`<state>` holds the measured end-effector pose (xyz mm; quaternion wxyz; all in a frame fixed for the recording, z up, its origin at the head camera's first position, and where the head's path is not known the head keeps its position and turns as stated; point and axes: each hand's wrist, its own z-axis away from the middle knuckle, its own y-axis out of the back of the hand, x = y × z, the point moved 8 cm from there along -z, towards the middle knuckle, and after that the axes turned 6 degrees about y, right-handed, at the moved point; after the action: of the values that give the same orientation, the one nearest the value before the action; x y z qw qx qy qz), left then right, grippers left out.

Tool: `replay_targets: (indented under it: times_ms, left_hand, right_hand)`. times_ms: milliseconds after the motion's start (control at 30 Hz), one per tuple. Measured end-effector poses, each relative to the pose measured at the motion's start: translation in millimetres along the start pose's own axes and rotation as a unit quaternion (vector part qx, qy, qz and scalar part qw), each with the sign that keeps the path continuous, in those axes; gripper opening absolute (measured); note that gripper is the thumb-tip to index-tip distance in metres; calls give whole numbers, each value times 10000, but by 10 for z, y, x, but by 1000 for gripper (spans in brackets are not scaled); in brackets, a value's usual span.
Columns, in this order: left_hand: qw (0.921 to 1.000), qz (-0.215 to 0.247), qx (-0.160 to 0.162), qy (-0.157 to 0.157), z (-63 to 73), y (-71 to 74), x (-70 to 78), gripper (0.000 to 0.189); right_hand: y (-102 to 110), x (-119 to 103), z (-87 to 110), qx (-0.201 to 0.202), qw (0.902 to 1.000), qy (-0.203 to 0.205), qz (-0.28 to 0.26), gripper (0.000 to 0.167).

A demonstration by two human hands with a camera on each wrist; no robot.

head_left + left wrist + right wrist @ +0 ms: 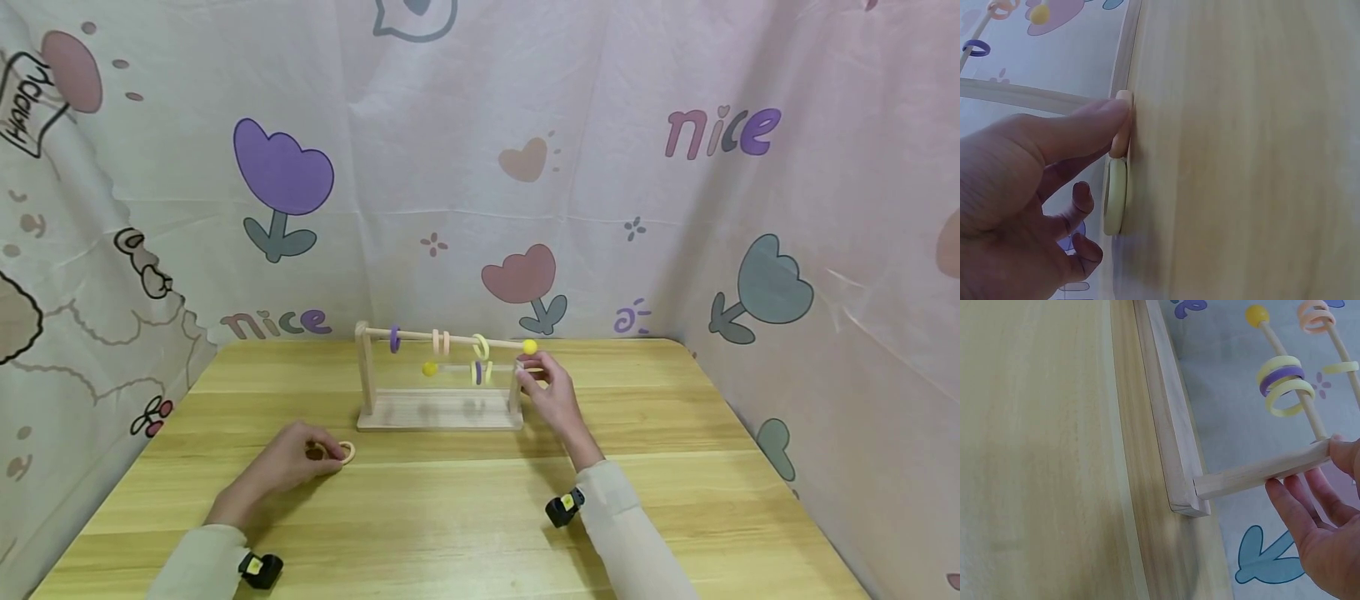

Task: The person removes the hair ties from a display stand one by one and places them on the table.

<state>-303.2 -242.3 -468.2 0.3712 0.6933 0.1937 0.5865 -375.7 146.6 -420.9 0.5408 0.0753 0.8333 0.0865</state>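
Note:
On the left, my left hand (pixel 292 458) pinches a peach-coloured ring (pixel 1122 134) between thumb and finger, low at the table. A pale yellow-green ring (pixel 1117 197) stands on edge right beside it, under the loosely bent other fingers. My right hand (pixel 553 396) grips the top of the short post (pixel 1241 477) of a wooden rack (pixel 390 412), thumb on one side and fingers on the other. The rack's upper rod (pixel 502 342) carries purple, peach and pale yellow rings. Its lower rod (pixel 1309 412) carries pale yellow rings with a purple ring (pixel 1282 379) between.
Yellow balls cap the rods: one upper ball (pixel 530 347) near my right hand, one lower ball (pixel 430 368). The tall post (pixel 366 371) stands at the rack's left end. Behind the wooden table (pixel 450 517) hangs a printed cloth (pixel 420 167).

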Motion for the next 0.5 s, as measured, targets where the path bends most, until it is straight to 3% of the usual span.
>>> replay_targets:
  times_ms: [167, 333, 500]
  left_hand:
    - [9998, 59, 173, 91, -6, 29, 46, 11]
    - [9977, 81, 672, -55, -57, 86, 212, 10]
    - [9967, 291, 747, -155, -186, 40, 397, 9]
  right_hand:
    - [-7, 5, 5, 1, 10000, -2, 40, 23]
    - [-9, 25, 8, 14, 10000, -10, -29, 25]
    - [-7, 47, 5, 43, 9999, -32, -89, 25]
